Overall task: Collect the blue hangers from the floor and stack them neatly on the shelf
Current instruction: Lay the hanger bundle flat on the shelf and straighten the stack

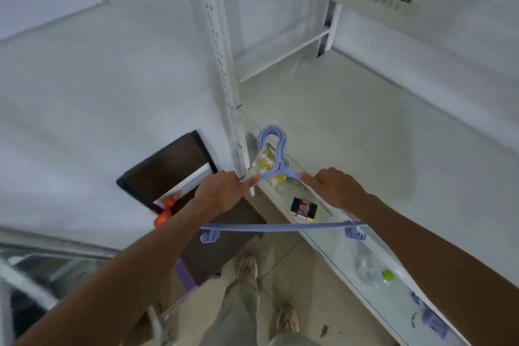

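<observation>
I hold a bundle of blue hangers (pixel 276 154) flat in front of me, hooks pointing away, over the front edge of the white shelf (pixel 351 126). My left hand (pixel 224 191) grips the left shoulder of the bundle and my right hand (pixel 332 187) grips the right shoulder. The hangers' bottom bar (pixel 280 227) runs across below my wrists, with small clips at each end. The hooks sit stacked closely together.
A white slotted shelf upright (pixel 222 64) stands just left of the hangers. On the lower shelf lie a yellow packet (pixel 264 163), a small dark box (pixel 304 206) and a clear bottle with a green cap (pixel 373 270). A dark frame (pixel 165 168) and an orange object (pixel 165 212) lie by the wall.
</observation>
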The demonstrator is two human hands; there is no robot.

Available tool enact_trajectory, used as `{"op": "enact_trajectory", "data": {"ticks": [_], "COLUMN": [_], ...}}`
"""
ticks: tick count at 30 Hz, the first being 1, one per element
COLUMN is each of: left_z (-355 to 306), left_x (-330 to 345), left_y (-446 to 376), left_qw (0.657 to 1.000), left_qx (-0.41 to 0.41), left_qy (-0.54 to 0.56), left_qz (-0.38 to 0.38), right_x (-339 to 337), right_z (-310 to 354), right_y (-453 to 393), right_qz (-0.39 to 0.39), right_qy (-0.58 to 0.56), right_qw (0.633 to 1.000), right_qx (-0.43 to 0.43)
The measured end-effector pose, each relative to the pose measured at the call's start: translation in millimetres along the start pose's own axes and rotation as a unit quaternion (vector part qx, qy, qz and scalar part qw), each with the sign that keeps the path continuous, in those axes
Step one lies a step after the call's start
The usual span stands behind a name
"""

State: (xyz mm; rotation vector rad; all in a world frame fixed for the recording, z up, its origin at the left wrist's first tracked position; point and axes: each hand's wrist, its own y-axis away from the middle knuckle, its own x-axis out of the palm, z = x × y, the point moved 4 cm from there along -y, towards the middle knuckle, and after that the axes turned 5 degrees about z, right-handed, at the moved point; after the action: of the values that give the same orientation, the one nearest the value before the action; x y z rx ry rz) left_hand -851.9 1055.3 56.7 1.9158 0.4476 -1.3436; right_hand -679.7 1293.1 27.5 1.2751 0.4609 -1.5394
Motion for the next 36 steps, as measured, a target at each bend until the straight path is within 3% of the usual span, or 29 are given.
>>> {"op": "enact_trajectory", "data": {"ticks": [3, 7, 9, 14, 17, 20, 26, 36], "left_z": [-4, -18, -32, -62, -70, -69, -69, -84], "left_x": [-17, -44, -60, -97, -89, -75, -74, -81], "left_y": [-59, -141, -187, -302, -341, -363, -381, -371], "left_qw": [0.997, 0.997, 0.997, 0.992, 0.991, 0.988, 0.975, 0.93], "left_qx": [0.056, 0.075, 0.078, 0.089, 0.085, 0.101, 0.152, 0.227], "left_qy": [-0.058, 0.013, -0.001, -0.053, -0.049, -0.042, -0.078, -0.211], "left_qz": [0.014, 0.004, -0.002, -0.066, -0.088, -0.11, -0.144, -0.198], "right_x": [-10, -53, -70, -106, -116, -123, -120, -124], "right_z": [-18, -46, -64, -101, -117, -126, -140, -135], "right_y": [-40, -106, -143, -216, -239, -257, -277, -277], "right_qz": [0.01, 0.007, 0.014, -0.043, -0.077, -0.095, -0.107, -0.172], "right_qy": [-0.008, 0.028, -0.006, -0.068, -0.031, 0.047, 0.1, 0.193], "right_qw": [0.999, 0.997, 0.997, 0.991, 0.991, 0.99, 0.985, 0.964], "right_qx": [0.051, 0.065, 0.077, 0.109, 0.103, 0.096, 0.093, 0.057]}}
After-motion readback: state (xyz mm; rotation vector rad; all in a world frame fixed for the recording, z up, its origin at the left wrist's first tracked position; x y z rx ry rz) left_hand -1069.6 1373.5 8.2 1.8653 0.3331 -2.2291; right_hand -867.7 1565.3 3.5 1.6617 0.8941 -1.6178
